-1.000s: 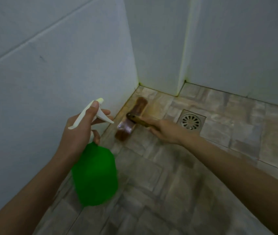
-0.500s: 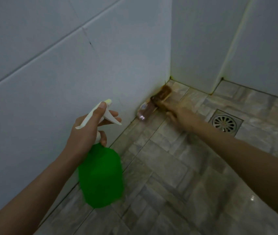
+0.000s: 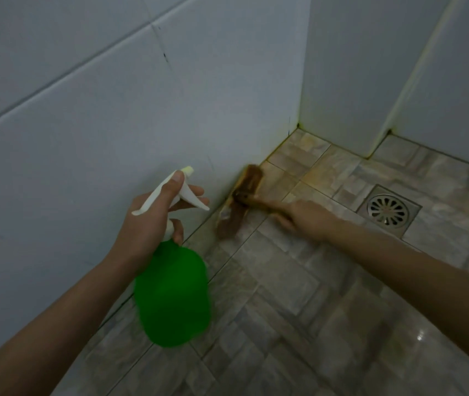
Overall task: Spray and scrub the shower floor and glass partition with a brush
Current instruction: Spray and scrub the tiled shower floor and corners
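Both tools are in use. The right hand (image 3: 304,218) is wrapped round the handle of the brush (image 3: 240,201), bristles on the floor (image 3: 284,281) hard against the foot of the wall (image 3: 113,138), probably because yellowish grime lines that joint. The left hand (image 3: 144,232) grips the neck of the green spray bottle (image 3: 173,295), held clear of the floor, likely ready for another squirt. No label or writing shows.
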Action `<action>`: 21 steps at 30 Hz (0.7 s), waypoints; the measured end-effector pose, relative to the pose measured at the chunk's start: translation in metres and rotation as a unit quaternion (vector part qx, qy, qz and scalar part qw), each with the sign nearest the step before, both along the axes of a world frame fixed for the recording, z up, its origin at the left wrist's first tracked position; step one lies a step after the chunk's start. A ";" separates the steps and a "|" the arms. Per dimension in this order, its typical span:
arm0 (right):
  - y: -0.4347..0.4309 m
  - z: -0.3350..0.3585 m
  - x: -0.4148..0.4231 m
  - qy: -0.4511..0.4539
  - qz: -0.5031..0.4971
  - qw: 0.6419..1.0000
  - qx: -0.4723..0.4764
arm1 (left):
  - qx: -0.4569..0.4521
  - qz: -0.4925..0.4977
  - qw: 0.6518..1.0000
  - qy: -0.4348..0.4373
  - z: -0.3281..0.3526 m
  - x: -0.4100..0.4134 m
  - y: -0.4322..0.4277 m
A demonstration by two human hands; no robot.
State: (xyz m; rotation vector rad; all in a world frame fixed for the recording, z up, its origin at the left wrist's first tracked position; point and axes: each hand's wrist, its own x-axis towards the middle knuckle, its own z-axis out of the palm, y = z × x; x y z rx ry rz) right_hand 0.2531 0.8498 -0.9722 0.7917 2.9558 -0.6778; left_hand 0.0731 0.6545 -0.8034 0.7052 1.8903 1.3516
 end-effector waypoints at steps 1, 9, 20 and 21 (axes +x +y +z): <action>-0.008 -0.002 -0.002 0.014 0.021 1.000 0.002 | 0.004 -0.002 1.000 0.002 0.000 0.003 0.002; 0.061 0.017 0.014 -0.015 -0.134 0.991 0.023 | 0.009 -0.032 0.999 -0.011 -0.007 0.026 0.021; 0.068 0.056 0.041 -0.166 -0.143 0.976 0.019 | 0.002 -0.058 0.998 -0.010 -0.011 0.035 0.035; 0.074 0.051 0.024 -0.147 -0.144 0.979 0.008 | 0.002 -0.062 0.998 -0.009 -0.011 0.039 0.038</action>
